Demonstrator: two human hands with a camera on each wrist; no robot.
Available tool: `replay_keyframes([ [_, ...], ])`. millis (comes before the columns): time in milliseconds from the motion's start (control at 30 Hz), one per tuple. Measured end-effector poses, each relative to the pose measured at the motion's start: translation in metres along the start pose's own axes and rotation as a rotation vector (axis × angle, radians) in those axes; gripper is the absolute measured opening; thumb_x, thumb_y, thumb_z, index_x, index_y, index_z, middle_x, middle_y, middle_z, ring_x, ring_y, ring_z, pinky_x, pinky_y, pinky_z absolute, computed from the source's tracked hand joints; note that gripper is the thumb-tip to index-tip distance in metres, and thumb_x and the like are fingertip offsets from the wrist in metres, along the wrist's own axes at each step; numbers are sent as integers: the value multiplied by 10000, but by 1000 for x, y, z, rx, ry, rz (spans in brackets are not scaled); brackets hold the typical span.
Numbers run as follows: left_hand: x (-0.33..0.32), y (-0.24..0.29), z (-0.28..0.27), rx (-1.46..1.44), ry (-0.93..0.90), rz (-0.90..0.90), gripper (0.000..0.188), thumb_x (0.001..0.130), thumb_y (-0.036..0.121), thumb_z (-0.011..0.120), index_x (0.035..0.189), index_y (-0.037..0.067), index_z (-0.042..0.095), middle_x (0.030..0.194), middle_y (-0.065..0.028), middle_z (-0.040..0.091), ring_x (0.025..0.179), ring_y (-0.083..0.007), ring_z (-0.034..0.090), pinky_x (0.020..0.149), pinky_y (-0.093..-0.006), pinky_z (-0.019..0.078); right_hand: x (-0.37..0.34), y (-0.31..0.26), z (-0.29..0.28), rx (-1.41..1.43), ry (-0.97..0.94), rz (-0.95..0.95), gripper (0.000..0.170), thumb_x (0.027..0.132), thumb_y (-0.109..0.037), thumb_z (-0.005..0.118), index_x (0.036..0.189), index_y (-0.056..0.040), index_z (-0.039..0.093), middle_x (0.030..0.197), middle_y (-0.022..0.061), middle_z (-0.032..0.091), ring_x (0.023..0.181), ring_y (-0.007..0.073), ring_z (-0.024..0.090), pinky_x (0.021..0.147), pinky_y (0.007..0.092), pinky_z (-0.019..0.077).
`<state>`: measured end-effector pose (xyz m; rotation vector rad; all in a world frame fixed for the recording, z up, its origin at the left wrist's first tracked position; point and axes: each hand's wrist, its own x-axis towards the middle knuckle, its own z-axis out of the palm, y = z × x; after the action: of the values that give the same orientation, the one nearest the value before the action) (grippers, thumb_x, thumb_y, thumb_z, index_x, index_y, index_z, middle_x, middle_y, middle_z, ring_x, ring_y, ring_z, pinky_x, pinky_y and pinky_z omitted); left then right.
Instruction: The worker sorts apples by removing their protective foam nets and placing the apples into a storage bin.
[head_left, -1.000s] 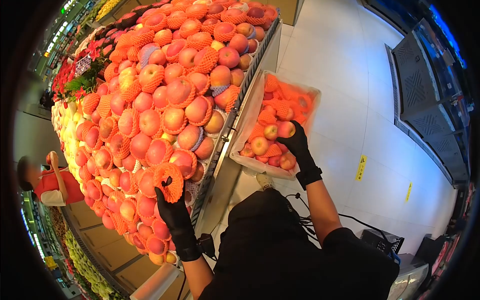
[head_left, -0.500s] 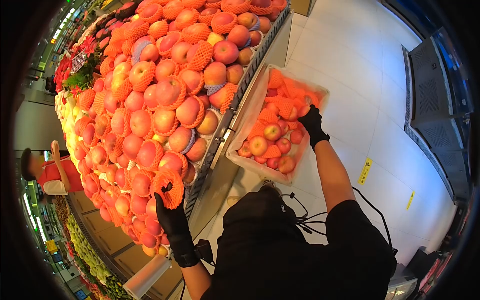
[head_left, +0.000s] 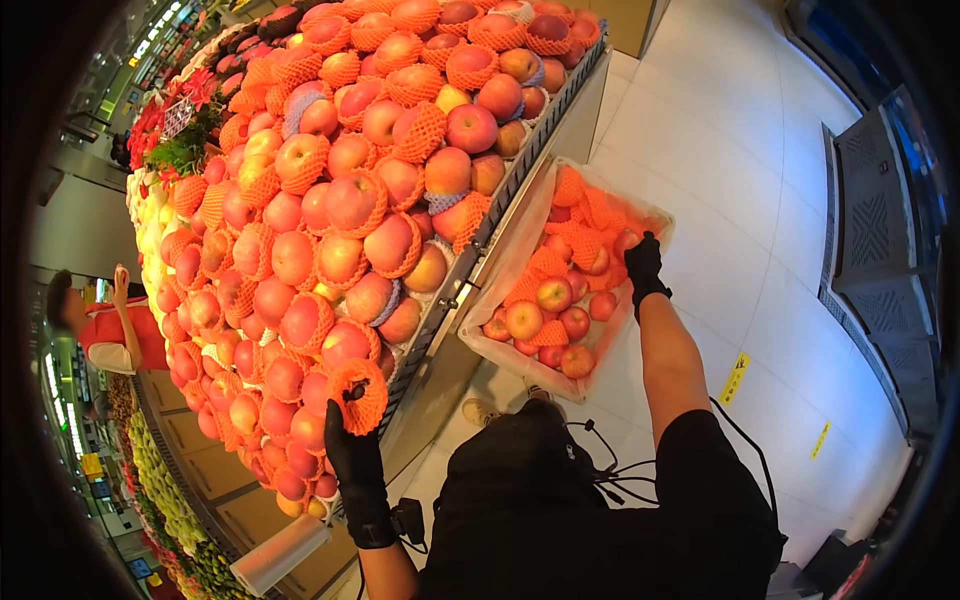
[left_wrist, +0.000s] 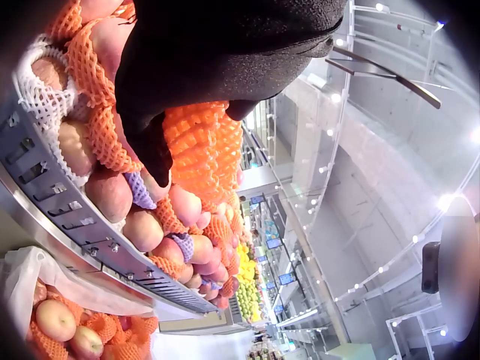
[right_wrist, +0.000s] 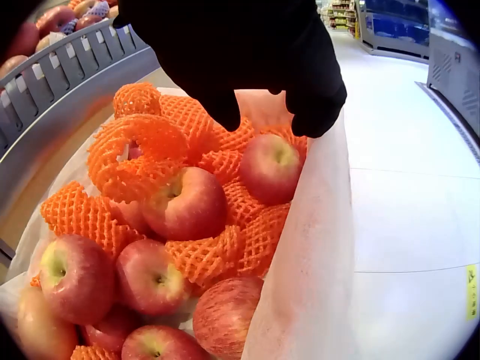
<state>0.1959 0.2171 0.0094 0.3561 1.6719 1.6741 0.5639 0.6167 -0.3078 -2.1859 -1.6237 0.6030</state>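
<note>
My black-gloved left hand (head_left: 355,465) holds an orange foam fruit net (head_left: 362,402) beside the apple pile; a dark fingertip shows in its middle. In the left wrist view the same net (left_wrist: 199,146) hangs beneath the glove, between thumb and fingers. Over the far right side of the lined crate (head_left: 480,338) is my gloved right hand (head_left: 646,268). Its fingers are parted, with the fingertips just above a bare red apple (right_wrist: 271,171) in the right wrist view. Bare apples (right_wrist: 154,277) and loose orange nets (right_wrist: 206,259) fill the crate around it.
A slatted rail (head_left: 470,240) edges the display of netted apples (head_left: 350,200) on the left. Cables (head_left: 610,470) hang near the legs. A person in a red vest (head_left: 120,335) stands behind the display. Pale floor (head_left: 720,240) lies right of the crate.
My right hand has carried an apple from the crate's middle to its far right side and parted from it there. My left hand keeps the net; the view has shifted slightly.
</note>
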Motion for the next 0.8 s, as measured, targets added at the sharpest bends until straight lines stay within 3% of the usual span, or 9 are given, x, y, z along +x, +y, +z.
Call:
replay_keyframes([
  [100,2,7,20,-301,1,-121,449,1042,312,414,1360,-3,454,1327,-110,511,1180,-218,535,947,-327,483,-5,8,-8,82,-9,-22,477,769,-129,660,1213,-24,520,1116,221,584,1006,419,614,837,470,522],
  [200,12,-6,21,-158,-53,-96,429,1045,301,410,1337,-7,471,1293,-108,525,1155,-209,545,934,-330,490,-15,16,-15,168,26,-173,356,750,-140,648,1079,-8,623,942,231,637,941,407,636,801,453,526],
  [333,15,-12,42,175,-166,-7,382,1037,254,434,1315,-1,490,1238,-109,551,1122,-200,560,912,-337,499,-19,14,-3,247,-402,-384,250,801,-205,600,958,-24,675,953,198,664,888,331,650,765,415,520],
  [367,22,-24,38,529,-182,142,371,1012,222,486,1318,11,492,1230,-101,559,1114,-196,568,909,-331,497,-29,5,-9,328,-503,-372,246,813,-217,596,944,-25,678,946,186,668,869,309,652,754,402,516],
  [400,20,-22,44,371,-195,56,374,1003,218,502,1318,16,494,1231,-98,560,1111,-195,569,913,-332,494,-62,-31,-37,499,-535,-313,241,823,-221,597,935,-24,679,919,173,669,847,283,653,744,384,512],
  [467,19,-18,65,54,-216,-120,383,985,210,533,1318,25,499,1233,-91,563,1105,-194,572,921,-334,488,-92,-59,-42,653,-606,-435,233,852,-241,632,925,-25,680,893,114,674,831,195,642,736,342,500],
  [600,24,-44,65,150,-316,-185,403,965,235,575,1302,23,512,1214,-67,574,1086,-169,564,929,-321,469,-174,-134,-88,872,-1003,-281,273,890,-264,666,1013,-19,668,924,39,671,863,95,607,780,278,500],
  [667,19,-41,76,185,-374,-143,391,955,223,597,1277,15,524,1190,-66,581,1068,-156,563,906,-306,471,-198,-146,-68,935,-1121,-593,333,876,-288,682,1075,-23,654,958,66,680,892,131,632,808,291,508],
  [800,12,-42,86,223,-438,-117,393,945,191,612,1283,14,520,1197,-72,576,1076,-150,555,906,-302,471,-259,-198,-134,513,-1041,-752,375,852,-310,700,1124,-56,657,1047,120,689,976,247,657,855,347,508],
])
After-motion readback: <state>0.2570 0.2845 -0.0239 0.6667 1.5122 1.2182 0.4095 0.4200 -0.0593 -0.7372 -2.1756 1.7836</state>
